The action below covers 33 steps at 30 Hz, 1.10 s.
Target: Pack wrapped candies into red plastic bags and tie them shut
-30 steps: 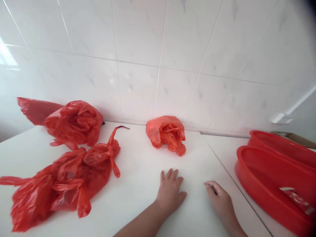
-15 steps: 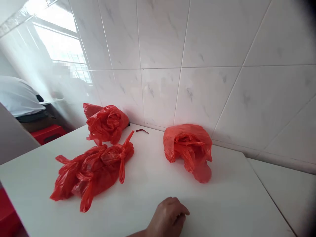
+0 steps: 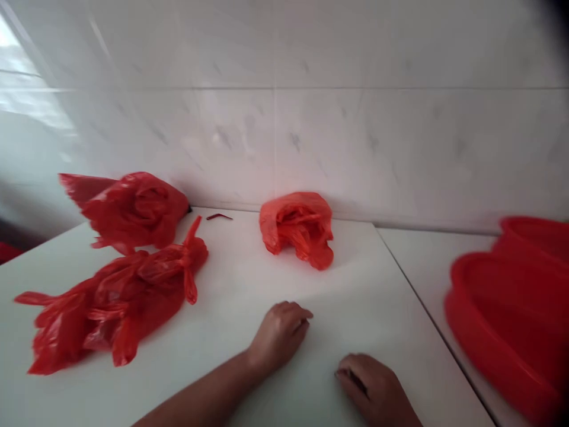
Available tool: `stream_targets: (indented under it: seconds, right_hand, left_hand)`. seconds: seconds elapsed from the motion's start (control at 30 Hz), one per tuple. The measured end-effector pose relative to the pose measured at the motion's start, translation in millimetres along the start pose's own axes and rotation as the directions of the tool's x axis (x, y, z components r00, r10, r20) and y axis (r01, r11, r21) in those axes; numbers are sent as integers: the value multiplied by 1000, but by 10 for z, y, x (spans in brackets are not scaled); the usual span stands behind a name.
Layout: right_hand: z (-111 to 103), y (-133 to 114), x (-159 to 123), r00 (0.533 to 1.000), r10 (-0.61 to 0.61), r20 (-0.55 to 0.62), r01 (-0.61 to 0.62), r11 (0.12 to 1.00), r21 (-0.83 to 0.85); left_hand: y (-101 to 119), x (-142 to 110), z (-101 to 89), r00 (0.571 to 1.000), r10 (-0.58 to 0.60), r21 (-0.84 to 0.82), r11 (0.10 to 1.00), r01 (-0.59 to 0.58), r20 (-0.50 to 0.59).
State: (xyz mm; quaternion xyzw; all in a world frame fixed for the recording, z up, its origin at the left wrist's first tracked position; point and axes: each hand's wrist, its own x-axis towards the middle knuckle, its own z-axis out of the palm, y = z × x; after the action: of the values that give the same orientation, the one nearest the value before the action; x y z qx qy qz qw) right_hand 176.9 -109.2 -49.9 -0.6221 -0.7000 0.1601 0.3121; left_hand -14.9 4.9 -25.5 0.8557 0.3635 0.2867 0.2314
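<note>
My left hand (image 3: 279, 333) lies near the front middle of the white table (image 3: 231, 332), its fingers curled in and nothing showing in them. To its right, my right hand (image 3: 368, 385) is closed in a loose fist just over the tabletop, with no object visible in its grip. Beyond both hands, an orange-red plastic bag (image 3: 297, 228) sits crumpled against the wall, touched by neither. Several knotted red plastic bags (image 3: 120, 299) lie bunched on the left. Another red bag (image 3: 137, 207) is heaped behind them. What the bags contain is hidden.
Large red plastic basins (image 3: 502, 332) stand on the right, beyond a seam (image 3: 422, 302) in the tabletop. A thin dark-red strip (image 3: 219, 216) lies near the wall. A tiled wall (image 3: 338, 136) closes off the back.
My left hand has gone from spread flat to curled. My right hand left the view and is back, still closed. The view swung left, then returned right. The bags stay put.
</note>
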Motion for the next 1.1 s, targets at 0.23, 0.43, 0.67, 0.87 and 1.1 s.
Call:
stream_targets:
  seconds: [0.23, 0.43, 0.67, 0.87, 1.1]
  right_hand:
    - [-343, -109, -811, 853, 474, -217, -379, 849, 368]
    - [286, -128, -1908, 858, 465, -219, -423, 880, 215]
    - [1442, 277, -1980, 805, 588, -74, -592, 805, -44]
    - [1230, 239, -1511, 855, 516, -46, -517, 856, 2]
    - [495, -357, -1341, 859, 312, 407, -399, 905, 148]
  left_hand:
    - [-41, 22, 30, 985, -161, -119, 978, 169, 68]
    - [-78, 50, 21, 973, -218, -165, 960, 228, 73]
    - [-91, 32, 56, 977, -186, -130, 971, 199, 102]
    - [-171, 131, 61, 988, -153, -149, 978, 147, -30]
    - [-479, 687, -252, 933, -65, -1, 998, 70, -354]
